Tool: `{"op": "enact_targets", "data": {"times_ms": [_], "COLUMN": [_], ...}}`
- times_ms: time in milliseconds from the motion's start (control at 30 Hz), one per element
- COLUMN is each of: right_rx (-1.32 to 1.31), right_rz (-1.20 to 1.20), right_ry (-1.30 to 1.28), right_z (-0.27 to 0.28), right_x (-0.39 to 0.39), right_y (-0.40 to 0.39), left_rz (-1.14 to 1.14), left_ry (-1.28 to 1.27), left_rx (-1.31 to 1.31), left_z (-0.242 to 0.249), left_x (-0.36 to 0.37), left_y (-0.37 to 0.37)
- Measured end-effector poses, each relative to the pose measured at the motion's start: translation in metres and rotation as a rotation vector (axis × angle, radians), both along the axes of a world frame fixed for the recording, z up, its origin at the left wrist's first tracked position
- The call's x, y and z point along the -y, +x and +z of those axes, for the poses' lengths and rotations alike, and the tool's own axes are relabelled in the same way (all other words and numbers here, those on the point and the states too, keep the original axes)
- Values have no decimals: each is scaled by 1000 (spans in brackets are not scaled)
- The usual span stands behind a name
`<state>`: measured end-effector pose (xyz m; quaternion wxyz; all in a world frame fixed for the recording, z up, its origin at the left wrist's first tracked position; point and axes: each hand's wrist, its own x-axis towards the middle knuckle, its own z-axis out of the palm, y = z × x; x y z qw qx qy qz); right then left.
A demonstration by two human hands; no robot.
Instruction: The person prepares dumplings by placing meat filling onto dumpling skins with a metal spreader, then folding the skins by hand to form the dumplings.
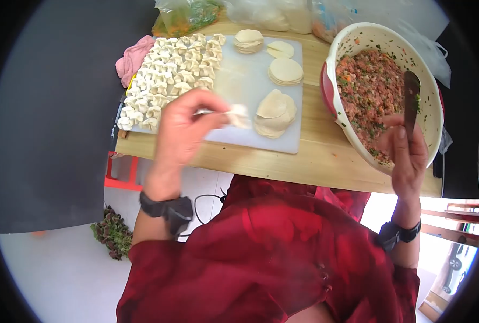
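My left hand [184, 126] is over the front of a white cutting board [237, 81], its thumb and fingers pinched on a small folded dumpling [239, 116], slightly blurred. Rows of finished dumplings [169, 72] cover the board's left side. Just right of the held dumpling lies a loose pile of round dough wrappers [275, 113]. My right hand [409, 156] is at the near right rim of a large bowl [333, 54], closed around a dark flat utensil with a rounded end [411, 94]. Minced meat filling with green bits [371, 89] lies in the bowl.
More wrapper stacks [286, 71] stand at the board's right and back [248, 41]. Plastic bags [272, 15] line the table's far edge. A pink cloth [134, 59] lies left of the board. The wooden table's [325, 164] front edge is close to my body.
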<state>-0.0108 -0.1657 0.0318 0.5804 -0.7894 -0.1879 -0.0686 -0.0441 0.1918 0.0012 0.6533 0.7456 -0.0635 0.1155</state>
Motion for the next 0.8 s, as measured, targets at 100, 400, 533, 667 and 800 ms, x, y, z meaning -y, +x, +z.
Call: {"op": "enact_targets", "data": {"times_ms": [100,400,533,667,800], "right_rx": [-72,-43,-104,-157,36], "right_rz": [-38,-59,-147,-191,-144], "right_ry": [7,-20,-31,-31,-130], "right_z": [-10,-15,-5,-6,-9], "right_x": [19,25,30,41,46], "right_y": [3,4,3,8,15], "left_rz": [256,553,693,432,49], "left_ry": [175,525,1062,672,672], "left_rx": [-88,-121,-40,55,257], "left_z": [-15,-50,-33,-22,-30], "left_x": [-54,-91,-71,-10,46], "left_y": [-20,-16,-21,-5,27]}}
